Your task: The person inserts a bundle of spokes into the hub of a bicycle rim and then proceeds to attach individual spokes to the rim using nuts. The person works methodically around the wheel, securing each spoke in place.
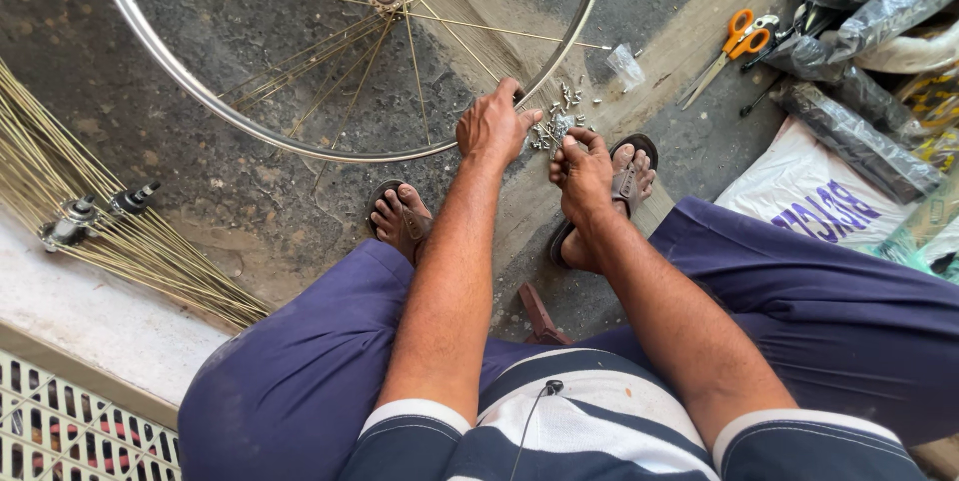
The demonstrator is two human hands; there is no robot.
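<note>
There is one big silver wheel rim in front of the left hand. One pile of small metal bits, too many to count, lies between that hand and the right hand. One pair of orange scissors lies far right of the hands. Two hubs with gold spokes lie far left of them.

shirt: navy-white striped | trousers: dark blue | sandals: brown | cable: thin black

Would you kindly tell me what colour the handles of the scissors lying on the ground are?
The scissors have orange handles, seen best in the head view.
</note>
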